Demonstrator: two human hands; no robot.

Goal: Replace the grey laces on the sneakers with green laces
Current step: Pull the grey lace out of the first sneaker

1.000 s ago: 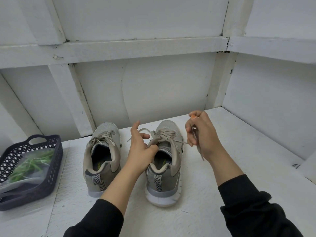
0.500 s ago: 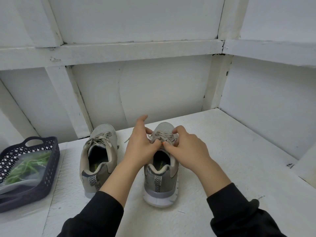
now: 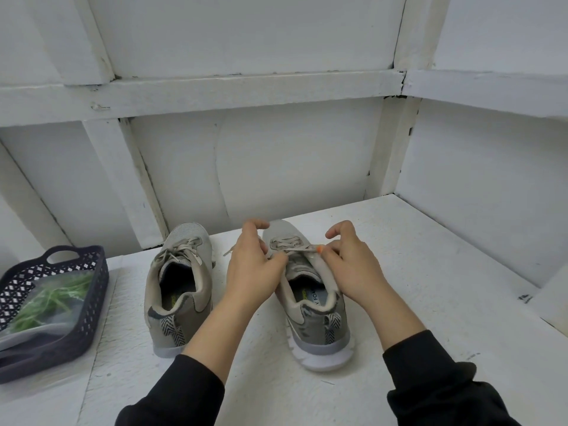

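Two grey sneakers stand on the white shelf, toes toward the wall. The left sneaker [image 3: 181, 284] keeps its grey lace tied. The right sneaker [image 3: 316, 309] has its grey lace [image 3: 289, 242] loosened across the upper eyelets, with one free end sticking out to the left. My left hand [image 3: 252, 269] pinches the lace at the shoe's left side. My right hand [image 3: 350, 265] pinches the lace at the right side of the tongue. Green laces [image 3: 49, 298] lie in a clear bag inside the basket.
A dark perforated basket [image 3: 92, 281] sits at the left edge of the shelf. White panelled walls close in behind and to the right. Bare white shelf [image 3: 430, 287] stretches to the right of the shoes.
My hands have spread apart over the right sneaker, pulling the lace sideways through the top eyelets. The shoe's toe has turned slightly left.
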